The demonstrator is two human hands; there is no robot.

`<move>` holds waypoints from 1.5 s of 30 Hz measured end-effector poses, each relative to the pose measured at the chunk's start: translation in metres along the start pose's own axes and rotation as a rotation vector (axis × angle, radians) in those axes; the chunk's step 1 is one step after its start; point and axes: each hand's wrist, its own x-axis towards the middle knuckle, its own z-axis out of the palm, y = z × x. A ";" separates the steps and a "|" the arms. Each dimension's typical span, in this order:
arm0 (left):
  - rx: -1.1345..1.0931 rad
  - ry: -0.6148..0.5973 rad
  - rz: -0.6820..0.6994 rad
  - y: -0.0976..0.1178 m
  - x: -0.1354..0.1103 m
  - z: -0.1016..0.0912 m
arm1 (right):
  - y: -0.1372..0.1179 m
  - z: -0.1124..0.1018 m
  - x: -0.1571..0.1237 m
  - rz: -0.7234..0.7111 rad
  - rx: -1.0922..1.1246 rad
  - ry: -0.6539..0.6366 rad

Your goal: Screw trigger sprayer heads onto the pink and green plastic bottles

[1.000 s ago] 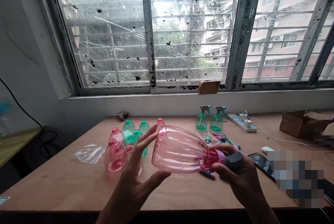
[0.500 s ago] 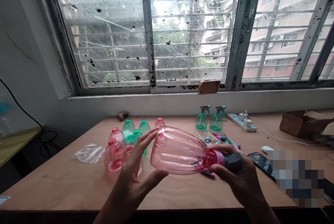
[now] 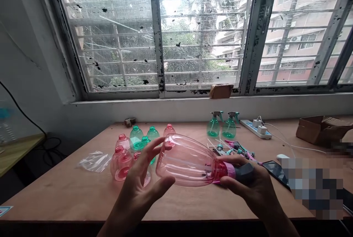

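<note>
A clear pink spray bottle (image 3: pixel 187 161) lies sideways in the air between my hands, its base to the left. My right hand (image 3: pixel 256 189) is closed around the pink collar (image 3: pixel 230 170) and dark grey spray head (image 3: pixel 245 172). At the base end, my left hand (image 3: pixel 140 181) curls round the bottle, thumb below and fingers above. A thin tube shows faintly inside. Behind my left hand stand several open pink bottles (image 3: pixel 121 163) and green bottles (image 3: pixel 136 137). Loose spray heads with tubes (image 3: pixel 238 148) lie beyond my right hand.
Two green spray bottles (image 3: pixel 213 126) with heads fitted stand at the back. To their right are a power strip (image 3: pixel 257 130) with chargers, an open cardboard box (image 3: pixel 317 130) and a phone (image 3: pixel 275 172). A clear plastic bag (image 3: pixel 95 161) lies on the left of the table (image 3: pixel 68 196).
The pink spray bottle has shifted slightly left and turned a little in my hands. My left fingers are bent more over its base.
</note>
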 end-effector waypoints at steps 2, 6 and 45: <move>0.009 0.002 0.031 0.000 -0.001 -0.001 | 0.000 0.000 0.001 -0.003 -0.010 0.002; 0.007 -0.071 0.164 -0.006 -0.001 -0.009 | 0.002 0.000 0.003 0.014 0.038 -0.015; 0.094 -0.203 0.064 -0.010 0.002 -0.027 | 0.003 -0.002 0.003 -0.027 -0.020 0.021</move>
